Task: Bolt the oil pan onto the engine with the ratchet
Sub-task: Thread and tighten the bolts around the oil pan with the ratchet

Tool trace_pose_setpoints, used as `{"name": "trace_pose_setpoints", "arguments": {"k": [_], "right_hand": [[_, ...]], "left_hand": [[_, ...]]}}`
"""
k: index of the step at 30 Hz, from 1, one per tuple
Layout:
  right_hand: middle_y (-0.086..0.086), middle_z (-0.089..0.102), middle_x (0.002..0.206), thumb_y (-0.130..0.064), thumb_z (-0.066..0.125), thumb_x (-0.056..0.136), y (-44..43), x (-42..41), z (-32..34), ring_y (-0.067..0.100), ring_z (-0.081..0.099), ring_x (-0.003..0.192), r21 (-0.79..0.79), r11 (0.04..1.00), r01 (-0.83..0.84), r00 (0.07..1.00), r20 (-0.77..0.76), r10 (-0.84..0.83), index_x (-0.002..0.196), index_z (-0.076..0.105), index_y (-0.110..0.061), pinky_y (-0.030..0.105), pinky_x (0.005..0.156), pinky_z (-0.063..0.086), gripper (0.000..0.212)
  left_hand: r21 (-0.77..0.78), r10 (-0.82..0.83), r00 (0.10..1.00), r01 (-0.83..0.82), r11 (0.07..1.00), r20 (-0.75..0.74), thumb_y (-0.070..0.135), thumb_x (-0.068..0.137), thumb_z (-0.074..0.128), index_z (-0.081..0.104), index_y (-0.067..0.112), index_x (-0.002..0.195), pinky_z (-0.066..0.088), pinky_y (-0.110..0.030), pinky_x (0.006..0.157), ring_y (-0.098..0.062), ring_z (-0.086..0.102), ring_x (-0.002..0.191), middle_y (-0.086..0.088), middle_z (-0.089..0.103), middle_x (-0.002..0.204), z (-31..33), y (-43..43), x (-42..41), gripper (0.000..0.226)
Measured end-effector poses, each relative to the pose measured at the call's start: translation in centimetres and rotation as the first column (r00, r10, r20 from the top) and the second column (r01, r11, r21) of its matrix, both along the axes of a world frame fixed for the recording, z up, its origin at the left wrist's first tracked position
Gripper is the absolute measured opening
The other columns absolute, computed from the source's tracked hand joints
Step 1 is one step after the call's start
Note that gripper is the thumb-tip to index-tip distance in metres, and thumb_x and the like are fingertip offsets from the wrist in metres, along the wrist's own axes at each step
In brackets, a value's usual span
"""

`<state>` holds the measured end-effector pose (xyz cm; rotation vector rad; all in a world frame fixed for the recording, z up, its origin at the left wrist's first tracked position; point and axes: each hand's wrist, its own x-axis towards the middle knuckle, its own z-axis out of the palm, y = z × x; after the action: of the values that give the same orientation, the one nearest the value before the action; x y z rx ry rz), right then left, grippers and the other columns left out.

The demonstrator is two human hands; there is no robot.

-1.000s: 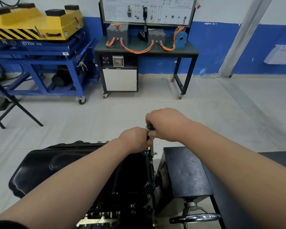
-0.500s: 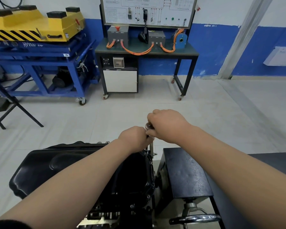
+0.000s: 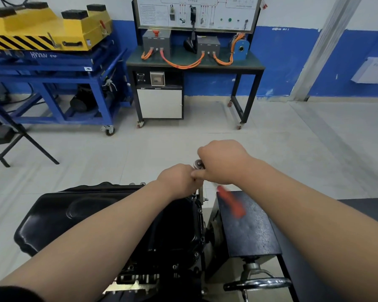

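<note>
The black oil pan (image 3: 74, 212) lies on the engine (image 3: 162, 247) at the bottom centre. At its far right edge stands the ratchet (image 3: 198, 164), its silver head showing between my hands and its extension running down to the pan's flange. My right hand (image 3: 222, 162) grips the ratchet by its handle; the red grip (image 3: 230, 201) shows blurred below my wrist. My left hand (image 3: 179, 177) holds the extension just under the head. The bolt is hidden.
A black stand block (image 3: 249, 225) with a chrome handwheel (image 3: 258, 283) sits right of the engine. Across the floor stand a training bench with orange cables (image 3: 194, 64), a blue cart carrying a yellow unit (image 3: 48, 62), and a folding stand (image 3: 9, 138) at left.
The ratchet's red handle has swung out from under my right hand and now shows blurred below the wrist. My right hand shifted slightly; my left hand stays put.
</note>
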<state>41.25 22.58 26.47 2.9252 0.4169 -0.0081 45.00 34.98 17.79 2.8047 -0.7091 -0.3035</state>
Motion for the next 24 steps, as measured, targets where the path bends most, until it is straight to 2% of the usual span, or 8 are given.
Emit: {"name": "trace_pose_setpoints", "arguments": {"k": [3, 7, 9, 13, 16, 18, 21, 24], "right_hand": [[0.001, 0.052, 0.067, -0.056, 0.047, 0.082, 0.7, -0.2, -0.5, 0.016, 0.042, 0.052, 0.058, 0.993, 0.101, 0.995, -0.027, -0.100, 0.059, 0.047, -0.019, 0.024, 0.046, 0.023, 0.044], [0.002, 0.056, 0.097, -0.032, 0.050, 0.087, 0.5, 0.2, -0.2, 0.024, 0.054, 0.081, 0.043, 0.991, -0.129, 0.989, -0.067, 0.132, 0.094, 0.055, -0.019, 0.029, 0.057, 0.031, 0.016], [0.000, 0.052, 0.103, -0.028, 0.054, 0.086, 0.2, 0.4, 0.0, 0.023, 0.052, 0.092, 0.026, 0.979, -0.200, 0.977, -0.072, 0.201, 0.104, 0.056, -0.022, 0.032, 0.068, 0.029, 0.019], [0.002, 0.057, 0.081, -0.051, 0.050, 0.084, 0.4, 0.4, -0.5, 0.021, 0.051, 0.064, -0.027, 0.999, -0.021, 0.999, 0.045, 0.022, 0.071, 0.051, -0.019, 0.027, 0.052, 0.028, 0.034], [-0.001, 0.044, 0.064, -0.062, 0.044, 0.083, 0.7, 0.1, -0.6, 0.014, 0.039, 0.052, 0.041, 0.985, 0.165, 0.986, -0.017, -0.164, 0.056, 0.043, -0.021, 0.025, 0.046, 0.025, 0.050], [0.001, 0.050, 0.069, -0.052, 0.048, 0.085, 0.7, 0.2, -0.6, 0.017, 0.043, 0.055, 0.044, 0.995, 0.090, 0.995, -0.036, -0.089, 0.063, 0.049, -0.018, 0.025, 0.046, 0.026, 0.040], [0.001, 0.054, 0.096, -0.028, 0.053, 0.087, 0.2, 0.5, -0.1, 0.023, 0.054, 0.081, 0.035, 0.994, -0.106, 0.992, -0.065, 0.108, 0.094, 0.057, -0.019, 0.027, 0.051, 0.027, 0.013], [0.001, 0.053, 0.100, -0.029, 0.052, 0.088, -0.4, 0.6, 0.1, 0.024, 0.057, 0.088, 0.020, 0.989, -0.147, 0.989, -0.022, 0.148, 0.100, 0.059, -0.021, 0.028, 0.053, 0.030, 0.016]], "left_hand": [[0.001, 0.013, 0.999, -0.013, 1.000, -0.040, 0.031, 0.089, 0.039, 0.044, 0.022, 0.071, 0.038, -0.026, 0.066, -0.024, 0.050, 0.075, 0.001, 0.054, 0.079, 0.2, 0.0, 0.0, 0.021], [0.005, -0.029, 0.999, 0.029, 1.000, 0.023, 0.028, 0.092, 0.034, 0.034, 0.017, 0.063, 0.037, -0.029, 0.062, -0.027, 0.051, 0.071, 0.002, 0.042, 0.061, 0.3, 0.1, -0.2, 0.031], [-0.009, -0.032, 0.998, 0.033, 0.999, 0.046, 0.034, 0.091, 0.035, 0.033, 0.021, 0.058, 0.036, -0.029, 0.061, -0.025, 0.048, 0.069, 0.003, 0.041, 0.059, 0.2, 0.2, -0.2, 0.036], [-0.043, 0.020, 1.000, -0.019, 0.999, 0.022, 0.045, 0.089, 0.038, 0.045, 0.019, 0.063, 0.037, -0.028, 0.061, -0.025, 0.051, 0.070, 0.001, 0.050, 0.067, 0.0, 0.5, 0.0, 0.037], [-0.046, -0.005, 1.000, 0.004, 0.999, -0.018, 0.032, 0.089, 0.039, 0.052, 0.019, 0.078, 0.041, -0.028, 0.067, -0.027, 0.056, 0.080, -0.002, 0.059, 0.084, -0.2, 0.3, -0.3, 0.021], [-0.036, -0.016, 1.000, 0.015, 0.999, -0.002, 0.026, 0.089, 0.037, 0.056, 0.016, 0.088, 0.040, -0.027, 0.069, -0.028, 0.055, 0.082, -0.004, 0.060, 0.088, -0.2, 0.0, -0.5, 0.021], [-0.002, -0.003, 0.999, 0.003, 1.000, 0.044, 0.033, 0.092, 0.034, 0.050, 0.015, 0.075, 0.038, -0.029, 0.064, -0.027, 0.049, 0.073, -0.006, 0.056, 0.079, -0.1, -0.1, -0.4, 0.029], [0.011, 0.007, 0.999, -0.007, 1.000, 0.049, 0.042, 0.093, 0.031, 0.048, 0.015, 0.074, 0.037, -0.029, 0.063, -0.027, 0.050, 0.072, -0.006, 0.056, 0.076, -0.5, -0.1, -0.3, 0.037]]}}
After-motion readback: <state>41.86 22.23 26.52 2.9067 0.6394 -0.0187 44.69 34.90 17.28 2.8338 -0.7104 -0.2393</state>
